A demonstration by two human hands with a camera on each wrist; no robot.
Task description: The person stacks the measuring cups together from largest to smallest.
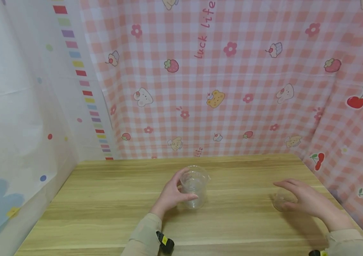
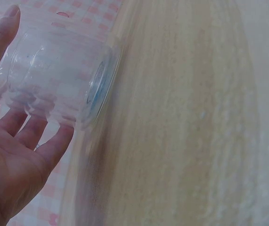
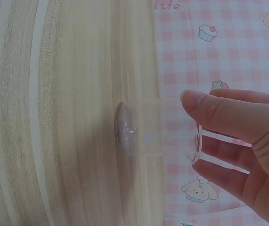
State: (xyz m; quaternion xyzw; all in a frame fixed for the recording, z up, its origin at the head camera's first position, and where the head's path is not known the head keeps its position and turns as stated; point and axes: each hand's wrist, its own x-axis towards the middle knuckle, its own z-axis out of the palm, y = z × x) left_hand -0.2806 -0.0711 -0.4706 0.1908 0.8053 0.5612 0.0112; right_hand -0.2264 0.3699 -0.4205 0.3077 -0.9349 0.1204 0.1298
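Observation:
On the middle of the table, a clear plastic cup (image 1: 195, 186) stands upright with its wide rim up. My left hand (image 1: 168, 195) holds it from the left, the thumb on the near side and the fingers round the far side. The left wrist view shows the cup (image 2: 54, 66) between thumb and fingers, its base close to the wood. Toward the right, my right hand (image 1: 310, 201) grips a second clear cup (image 1: 278, 203) near its top. In the right wrist view, thumb and fingers flank this cup's rim (image 3: 198, 141), and its round base (image 3: 126, 129) meets the table.
The wooden table (image 1: 104, 199) reaches back to a pink checked cloth (image 1: 197, 81) with cartoon prints. A white cloth (image 1: 25, 89) hangs along the left, and another checked cloth (image 1: 360, 149) with cherries borders the right side.

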